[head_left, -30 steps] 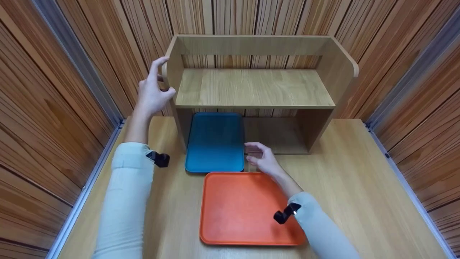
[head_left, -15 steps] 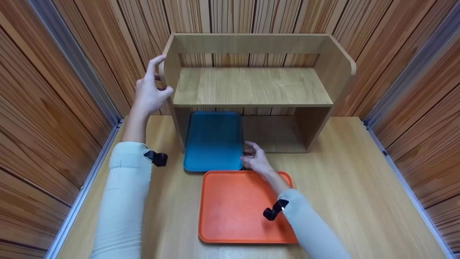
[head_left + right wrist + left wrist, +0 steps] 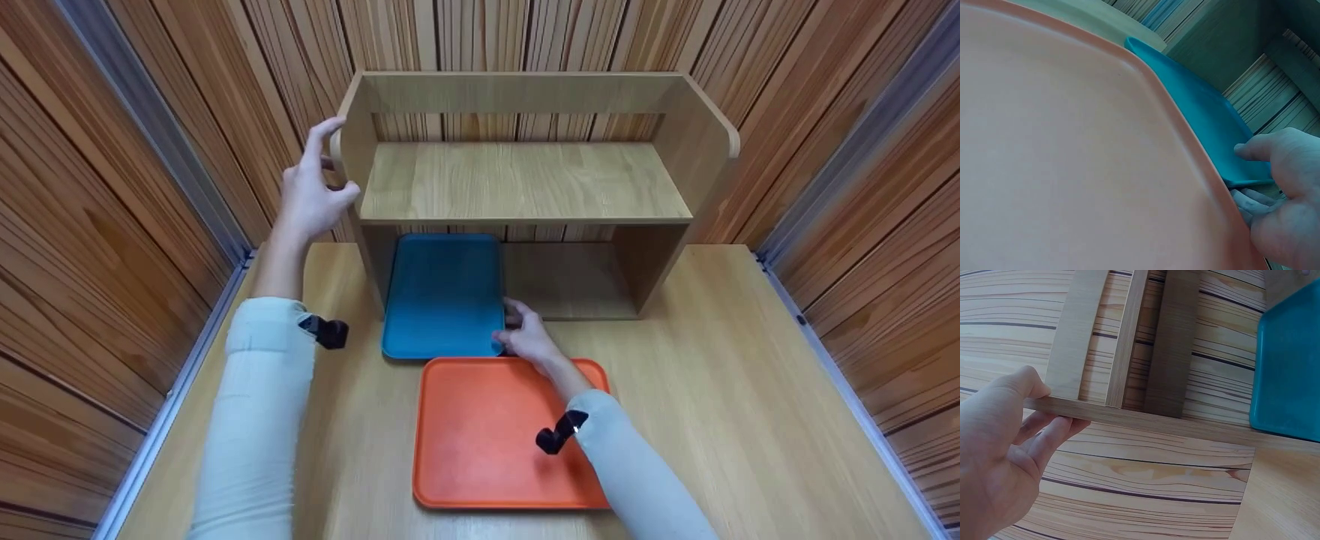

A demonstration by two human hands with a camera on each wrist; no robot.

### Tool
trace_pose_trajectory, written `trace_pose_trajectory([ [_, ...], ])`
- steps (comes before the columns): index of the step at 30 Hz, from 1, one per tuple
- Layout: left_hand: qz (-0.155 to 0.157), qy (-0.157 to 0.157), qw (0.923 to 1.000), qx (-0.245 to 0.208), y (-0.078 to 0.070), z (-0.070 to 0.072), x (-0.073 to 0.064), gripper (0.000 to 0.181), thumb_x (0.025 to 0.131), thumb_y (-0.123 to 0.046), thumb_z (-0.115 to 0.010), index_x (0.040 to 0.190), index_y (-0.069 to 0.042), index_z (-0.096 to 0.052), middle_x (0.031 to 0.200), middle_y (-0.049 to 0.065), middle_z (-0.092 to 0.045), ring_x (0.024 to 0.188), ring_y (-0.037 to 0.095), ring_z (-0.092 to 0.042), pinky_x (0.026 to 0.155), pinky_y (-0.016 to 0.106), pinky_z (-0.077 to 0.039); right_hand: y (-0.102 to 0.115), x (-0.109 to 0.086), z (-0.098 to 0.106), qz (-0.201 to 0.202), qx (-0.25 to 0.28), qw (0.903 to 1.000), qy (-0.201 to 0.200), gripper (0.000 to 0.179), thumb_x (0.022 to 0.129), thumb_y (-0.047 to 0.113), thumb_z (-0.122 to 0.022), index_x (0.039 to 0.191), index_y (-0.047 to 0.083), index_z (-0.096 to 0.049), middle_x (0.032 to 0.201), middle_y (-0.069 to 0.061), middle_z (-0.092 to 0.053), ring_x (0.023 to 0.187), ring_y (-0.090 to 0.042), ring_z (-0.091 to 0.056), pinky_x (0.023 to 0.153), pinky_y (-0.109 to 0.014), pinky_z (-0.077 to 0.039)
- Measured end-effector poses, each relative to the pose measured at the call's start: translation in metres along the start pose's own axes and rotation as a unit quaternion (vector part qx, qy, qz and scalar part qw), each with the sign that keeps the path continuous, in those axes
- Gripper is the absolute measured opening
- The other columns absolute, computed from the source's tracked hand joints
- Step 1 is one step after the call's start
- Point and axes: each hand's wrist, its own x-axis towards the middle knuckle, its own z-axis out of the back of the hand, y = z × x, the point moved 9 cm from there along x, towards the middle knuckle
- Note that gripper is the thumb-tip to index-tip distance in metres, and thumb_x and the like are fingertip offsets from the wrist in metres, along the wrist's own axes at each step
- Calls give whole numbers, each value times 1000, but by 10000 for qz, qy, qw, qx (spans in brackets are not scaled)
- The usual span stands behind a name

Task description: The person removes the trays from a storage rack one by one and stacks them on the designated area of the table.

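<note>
A wooden two-tier desk shelf (image 3: 532,180) stands against the back wall. My left hand (image 3: 309,199) holds the front edge of its left side panel (image 3: 1145,419), with thumb and fingers on opposite sides of the board. In the lower left of the shelf lies a blue tray (image 3: 446,300), its front part sticking out past the shelf. My right hand (image 3: 531,341) is at the tray's right edge near the front corner. In the right wrist view, the thumb lies over the blue tray (image 3: 1202,118) and the other fingers are at and below its rim, partly hidden.
An orange tray (image 3: 495,435) lies flat on the wooden table (image 3: 750,420) just in front of the blue one, under my right forearm. Wood-patterned walls (image 3: 97,187) enclose the table at the back and both sides. Each wrist wears a small black camera (image 3: 328,331).
My right hand has moved left, from beside the blue tray onto its right edge, thumb now over the rim. My left hand stays on the shelf's side panel. Both trays remain in place.
</note>
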Motion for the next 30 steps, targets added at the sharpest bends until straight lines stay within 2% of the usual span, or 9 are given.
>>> trace_pose_trajectory([
  [4,-61,-38,10000,10,1,-1,0,81,107,-3,-62,175,-37,-31,153,28,-63,88,26,-66,62,19,-49,-1,1,-2,-9,-6,10000,37,76,107,-2,-67,176,6,-35,154,-29,-58,102,-25,-67,82,-25,-57],
  [11,-13,-26,10000,22,3,-2,0,81,108,-4,-62,175,-38,-30,155,28,-62,93,29,-67,65,20,-49,-5,1,-2,-159,-401,9990,84,77,107,-3,-68,176,9,-36,151,-28,-59,115,-32,-68,93,-30,-63],
  [16,16,-18,10000,8,2,-1,-1,81,109,-4,-62,175,-39,-30,155,27,-61,94,28,-67,66,21,-51,-4,2,-3,-93,-670,9976,116,76,104,-8,-66,175,6,-39,149,-27,-60,121,-35,-64,92,-28,-61],
  [25,26,21,10000,-54,3,-1,1,81,109,-4,-62,175,-40,-30,156,27,-60,106,37,-71,70,21,-53,-3,4,-3,-12,-703,9975,49,80,102,-11,-66,175,3,-37,145,-28,-63,117,-33,-67,91,-29,-62],
  [30,44,1,10000,-54,3,-1,1,81,109,-4,-62,175,-39,-31,157,27,-60,106,38,-72,68,20,-52,-2,4,-3,49,-593,9982,92,81,102,-12,-65,175,2,-35,144,-29,-62,118,-35,-66,91,-29,-61],
])
